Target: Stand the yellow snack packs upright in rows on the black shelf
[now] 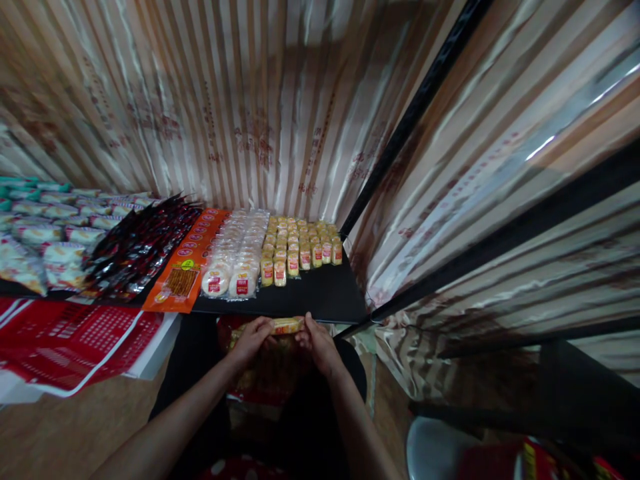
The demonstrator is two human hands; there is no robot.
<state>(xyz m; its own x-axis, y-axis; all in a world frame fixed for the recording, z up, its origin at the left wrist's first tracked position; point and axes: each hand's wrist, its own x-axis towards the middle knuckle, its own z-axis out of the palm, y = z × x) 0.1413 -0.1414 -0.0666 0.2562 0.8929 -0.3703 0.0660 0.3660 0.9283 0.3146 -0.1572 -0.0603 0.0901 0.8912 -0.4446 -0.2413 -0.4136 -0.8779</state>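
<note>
Between my two hands a small yellow wrapped snack pack [287, 326] is held level, just in front of the shelf's front edge. My left hand [255, 335] has its fingers closed on the left end, and my right hand [315, 339] pinches the right end. Under them, between my legs, a red bag [260, 383] stands with yellowish packs dimly visible inside. Rows of similar yellow packs [300, 243] stand on the black shelf [320, 293], next to two rows of round white packets [229, 270].
Left along the shelf lie an orange snack bag [181, 273], a pile of dark red packets [137, 250] and many white packets [50, 227]. A red-and-white printed sheet [75, 343] hangs below. Black metal bars [410, 120] and striped curtains [280, 100] enclose the right and back.
</note>
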